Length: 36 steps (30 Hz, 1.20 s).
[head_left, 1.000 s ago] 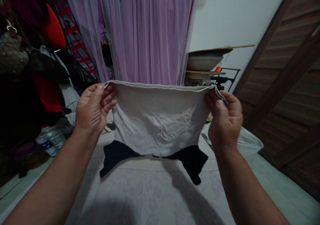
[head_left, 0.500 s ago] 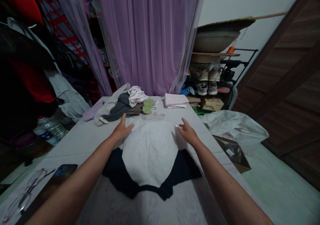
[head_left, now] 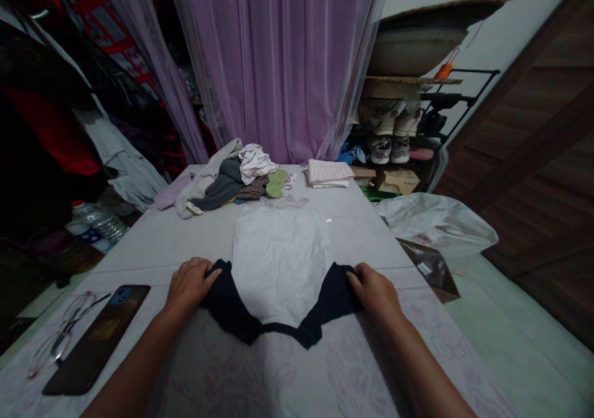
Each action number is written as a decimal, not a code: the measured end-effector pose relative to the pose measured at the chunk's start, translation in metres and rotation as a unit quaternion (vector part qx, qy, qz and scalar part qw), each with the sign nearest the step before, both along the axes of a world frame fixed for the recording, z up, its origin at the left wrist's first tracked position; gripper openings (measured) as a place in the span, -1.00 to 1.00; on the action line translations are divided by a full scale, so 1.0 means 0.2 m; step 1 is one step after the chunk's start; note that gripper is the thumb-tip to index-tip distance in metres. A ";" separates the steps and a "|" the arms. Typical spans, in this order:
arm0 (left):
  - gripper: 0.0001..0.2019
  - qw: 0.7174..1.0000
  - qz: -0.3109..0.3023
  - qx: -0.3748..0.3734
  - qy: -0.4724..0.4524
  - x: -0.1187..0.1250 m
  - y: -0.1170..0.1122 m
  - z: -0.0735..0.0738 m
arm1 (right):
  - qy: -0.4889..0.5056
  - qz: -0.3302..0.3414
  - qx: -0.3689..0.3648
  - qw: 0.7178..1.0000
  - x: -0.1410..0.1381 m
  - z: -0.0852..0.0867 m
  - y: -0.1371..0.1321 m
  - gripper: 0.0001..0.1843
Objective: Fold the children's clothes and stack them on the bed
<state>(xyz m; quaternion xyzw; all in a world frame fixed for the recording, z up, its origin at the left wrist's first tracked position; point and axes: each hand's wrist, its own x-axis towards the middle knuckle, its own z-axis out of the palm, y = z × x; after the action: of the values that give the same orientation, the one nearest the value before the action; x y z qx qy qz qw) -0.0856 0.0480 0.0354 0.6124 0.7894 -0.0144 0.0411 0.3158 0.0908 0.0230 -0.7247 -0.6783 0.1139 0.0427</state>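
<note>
The shirt lies flat in the middle of the bed, its neck toward 12 o'clock. The left hand has its fingers curled shut on the dark sleeve at 9 o'clock, and the right hand on the sleeve at 3 o'clock. The cloth looks light, limp and quick to crease, so sleeve edges and hems seem the best holds. A phone lies at 8 o'clock.

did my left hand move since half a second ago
Yes. The left hand drew back toward the person, away from the crumpled clothes heap, onto the dark navy fabric sleeve.
</note>
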 end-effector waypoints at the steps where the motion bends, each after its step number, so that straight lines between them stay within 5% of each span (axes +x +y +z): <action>1: -0.68 1.000 0.002 -0.018 0.002 0.02 0.00 0.02 | 0.000 -0.004 0.004 1.000 0.01 0.00 0.00 -0.73; 6: -0.65 0.993 0.052 -0.110 0.005 0.00 0.00 0.08 | -0.008 -0.042 -0.012 0.999 0.12 0.01 0.00 -0.72; 10: -0.64 0.992 0.029 -0.125 0.005 -0.08 0.04 0.12 | -0.029 -0.023 -0.065 0.997 0.20 0.05 0.00 -0.74; 13: -0.62 0.994 0.020 -0.104 -0.008 -0.10 0.16 0.16 | -0.038 0.002 -0.058 0.998 0.18 0.09 0.09 -0.73; 17: -0.59 0.998 0.033 -0.036 -0.040 -0.06 0.47 0.18 | -0.024 -0.006 0.006 1.000 0.07 0.14 0.36 -0.66; 21: -0.56 0.993 0.049 -0.012 -0.109 -0.01 0.79 0.14 | 0.016 0.002 0.030 0.999 -0.09 0.13 0.69 -0.62; 25: -0.56 0.989 0.073 -0.025 -0.129 0.02 0.96 0.08 | 0.007 -0.038 -0.008 0.999 -0.22 0.09 0.92 -0.51; 31: -0.74 0.988 0.086 0.003 -0.130 0.03 1.01 0.00 | 0.002 -0.029 -0.023 0.999 -0.32 0.03 1.00 -0.66; 36: -0.72 0.988 0.106 0.061 -0.097 0.03 0.99 -0.04 | -0.008 -0.050 0.071 0.996 -0.33 -0.05 0.97 -0.65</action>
<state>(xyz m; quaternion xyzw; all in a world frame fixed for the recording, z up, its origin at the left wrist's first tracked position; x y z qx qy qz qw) -0.0803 0.2459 0.0265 0.5253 0.8413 0.0981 0.0815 0.2507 0.2857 0.0130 -0.7539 -0.6476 0.0579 0.0945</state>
